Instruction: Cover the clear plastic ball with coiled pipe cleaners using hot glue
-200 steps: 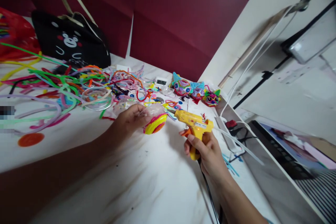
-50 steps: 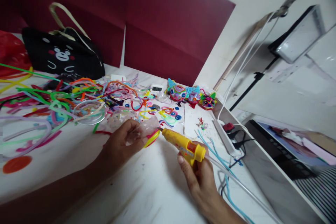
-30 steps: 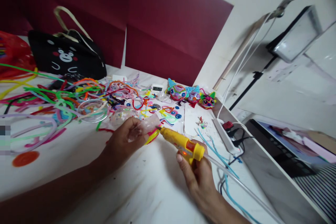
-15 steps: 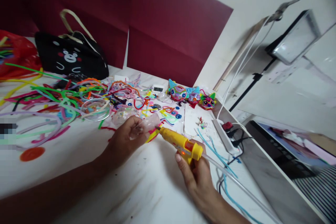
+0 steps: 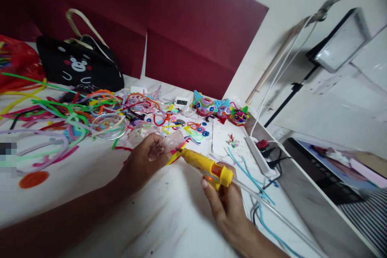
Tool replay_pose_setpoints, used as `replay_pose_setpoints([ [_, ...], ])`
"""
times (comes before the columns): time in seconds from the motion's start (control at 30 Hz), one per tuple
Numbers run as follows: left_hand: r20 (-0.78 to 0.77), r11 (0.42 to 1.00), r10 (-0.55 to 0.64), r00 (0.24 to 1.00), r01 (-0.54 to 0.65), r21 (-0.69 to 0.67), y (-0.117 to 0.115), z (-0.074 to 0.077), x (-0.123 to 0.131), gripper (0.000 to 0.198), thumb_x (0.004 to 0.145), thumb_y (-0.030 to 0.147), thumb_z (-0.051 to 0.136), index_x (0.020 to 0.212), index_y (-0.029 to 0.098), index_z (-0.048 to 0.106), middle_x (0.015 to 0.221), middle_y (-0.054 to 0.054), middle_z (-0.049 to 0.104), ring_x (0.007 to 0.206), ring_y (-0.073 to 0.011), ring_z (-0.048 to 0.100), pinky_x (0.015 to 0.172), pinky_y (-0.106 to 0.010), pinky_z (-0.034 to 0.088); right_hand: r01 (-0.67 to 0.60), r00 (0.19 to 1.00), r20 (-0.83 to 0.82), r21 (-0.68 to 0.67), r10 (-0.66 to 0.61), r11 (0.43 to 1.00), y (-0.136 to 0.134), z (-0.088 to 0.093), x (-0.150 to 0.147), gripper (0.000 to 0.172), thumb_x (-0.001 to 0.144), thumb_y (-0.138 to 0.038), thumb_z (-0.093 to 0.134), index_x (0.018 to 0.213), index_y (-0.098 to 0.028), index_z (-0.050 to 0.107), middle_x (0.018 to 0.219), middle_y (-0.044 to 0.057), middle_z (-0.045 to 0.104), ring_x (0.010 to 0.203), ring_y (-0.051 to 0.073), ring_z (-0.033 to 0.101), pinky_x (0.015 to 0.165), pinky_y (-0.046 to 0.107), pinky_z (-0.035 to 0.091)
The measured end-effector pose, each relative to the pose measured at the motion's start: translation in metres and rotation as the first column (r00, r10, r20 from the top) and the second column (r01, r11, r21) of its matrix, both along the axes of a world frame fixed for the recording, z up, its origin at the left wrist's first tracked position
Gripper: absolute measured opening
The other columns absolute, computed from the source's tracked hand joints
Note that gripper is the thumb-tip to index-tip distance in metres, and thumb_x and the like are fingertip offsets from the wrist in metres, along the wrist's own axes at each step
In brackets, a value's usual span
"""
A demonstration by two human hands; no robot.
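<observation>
Between the fingers of my left hand (image 5: pixel 145 157) is a translucent, pale pinkish piece (image 5: pixel 173 140); its exact kind is unclear. My right hand (image 5: pixel 225 197) grips a yellow hot glue gun (image 5: pixel 202 163) with a small orange light lit on its side. A long clear glue stick (image 5: pixel 272 205) sticks out of the gun's back. The nozzle points left, close to the lower right edge of the translucent piece; whether it touches cannot be made out. Yellow and pink strips (image 5: pixel 175 155) show just behind the nozzle.
Tangled pipe cleaners (image 5: pixel 72 117) and a clear round dish (image 5: pixel 109 126) lie at left. Several colourful animal-head crafts (image 5: pixel 204 105) stand at the back beside a small digital clock (image 5: pixel 182 101). A power strip (image 5: pixel 261 156) runs along the right edge; a black bag (image 5: pixel 80 64) stands behind.
The glue gun's nozzle has shifted slightly left and down along the translucent piece. My left hand stays almost still, and the view has turned a little.
</observation>
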State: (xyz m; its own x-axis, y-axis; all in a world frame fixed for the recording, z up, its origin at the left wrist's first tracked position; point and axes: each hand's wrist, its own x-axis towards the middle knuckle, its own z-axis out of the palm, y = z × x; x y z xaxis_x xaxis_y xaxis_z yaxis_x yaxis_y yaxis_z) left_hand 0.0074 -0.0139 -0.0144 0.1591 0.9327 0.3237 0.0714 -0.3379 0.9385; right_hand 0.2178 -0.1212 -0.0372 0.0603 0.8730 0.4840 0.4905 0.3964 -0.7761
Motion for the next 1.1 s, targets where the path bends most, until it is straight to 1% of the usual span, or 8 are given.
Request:
replay_pose_setpoints([
  [0.37, 0.035, 1.0, 0.001, 0.999, -0.001, -0.01, -0.001, 0.001, 0.0, 0.019, 0.072, 0.028, 0.073, 0.076, 0.024, 0.055, 0.07, 0.004, 0.058, 0.065, -0.0167, 0.057, 0.06, -0.028, 0.044, 0.064, 0.995, -0.077, 0.001, -0.063, 0.998, 0.005, 0.006, -0.001, 0.019, 0.097, -0.029, 0.059, 0.115, -0.024, 0.055, 0.102, 0.004, 0.063, 0.092, 0.019, 0.064, 0.081, 0.03, 0.055],
  [0.47, 0.056, 1.0, 0.005, 0.998, -0.004, -0.027, -0.001, 0.002, 0.0, 0.02, 0.07, 0.029, 0.074, 0.075, 0.024, 0.055, 0.068, 0.004, 0.057, 0.064, -0.0167, 0.056, 0.06, -0.028, 0.044, 0.113, 0.988, -0.101, -0.048, -0.118, 0.992, 0.007, 0.003, -0.001, 0.02, 0.095, -0.035, 0.061, 0.11, -0.022, 0.056, 0.088, 0.003, 0.064, 0.076, 0.018, 0.062, 0.066, 0.03, 0.053],
  [0.57, 0.051, 0.998, 0.008, 0.999, -0.005, -0.057, 0.001, 0.003, -0.002, 0.02, 0.068, 0.029, 0.073, 0.074, 0.024, 0.055, 0.066, 0.005, 0.055, 0.061, -0.0154, 0.052, 0.057, -0.027, 0.041, 0.151, 0.965, -0.195, -0.144, -0.178, 0.978, 0.012, 0.005, 0.001, 0.031, 0.09, -0.042, 0.066, 0.111, -0.022, 0.053, 0.079, 0.0, 0.062, 0.061, 0.016, 0.054, 0.053, 0.028, 0.047],
  [0.67, 0.042, 0.996, 0.04, 0.998, -0.036, -0.084, 0.007, 0.005, -0.005, 0.023, 0.069, 0.031, 0.075, 0.076, 0.023, 0.054, 0.066, 0.006, 0.055, 0.061, -0.0144, 0.051, 0.056, -0.026, 0.039, 0.049, 0.913, -0.38, -0.251, -0.145, 0.967, 0.02, 0.014, 0.004, 0.039, 0.084, -0.047, 0.071, 0.106, -0.022, 0.05, 0.085, 0.0, 0.064, 0.055, 0.012, 0.052, 0.048, 0.027, 0.046],
  [0.8, 0.122, 0.971, 0.21, 0.97, -0.192, -0.145, 0.017, 0.011, -0.011, 0.029, 0.064, 0.031, 0.078, 0.079, 0.022, 0.055, 0.064, 0.007, 0.055, 0.059, -0.0132, 0.049, 0.055, -0.025, 0.037, -0.149, 0.865, -0.497, -0.386, -0.069, 0.911, 0.028, 0.031, 0.008, 0.041, 0.077, -0.046, 0.077, 0.096, -0.021, 0.05, 0.077, -0.004, 0.061, 0.045, 0.008, 0.048, 0.043, 0.024, 0.045],
  [0.9, 0.227, 0.957, 0.248, 0.942, -0.202, -0.21, 0.019, 0.016, -0.011, 0.036, 0.057, 0.028, 0.081, 0.081, 0.021, 0.055, 0.065, 0.007, 0.057, 0.058, -0.0118, 0.049, 0.054, -0.023, 0.037, -0.279, 0.881, -0.472, -0.507, 0.008, 0.816, 0.03, 0.036, 0.005, 0.044, 0.073, -0.046, 0.079, 0.095, -0.02, 0.051, 0.075, -0.004, 0.062, 0.044, 0.008, 0.053, 0.046, 0.024, 0.046],
  [0.97, 0.246, 0.956, 0.251, 0.936, -0.199, -0.217, 0.016, 0.02, -0.009, 0.038, 0.055, 0.027, 0.082, 0.081, 0.021, 0.056, 0.063, 0.008, 0.056, 0.057, -0.0106, 0.047, 0.053, -0.022, 0.035, -0.303, 0.914, -0.4, -0.561, 0.069, 0.77, 0.032, 0.033, 0.001, 0.049, 0.074, -0.052, 0.075, 0.101, -0.021, 0.05, 0.083, 0.0, 0.067, 0.05, 0.011, 0.06, 0.052, 0.028, 0.053],
  [1.1, 0.261, 0.952, 0.266, 0.928, -0.212, -0.219, 0.011, 0.025, -0.005, 0.035, 0.054, 0.026, 0.08, 0.079, 0.02, 0.056, 0.062, 0.008, 0.055, 0.057, -0.0099, 0.048, 0.053, -0.021, 0.035, -0.161, 0.984, -0.155, -0.613, 0.082, 0.774, 0.037, 0.025, 0.002, 0.048, 0.08, -0.056, 0.067, 0.105, -0.018, 0.052, 0.085, 0.006, 0.071, 0.064, 0.018, 0.068, 0.059, 0.033, 0.057],
])
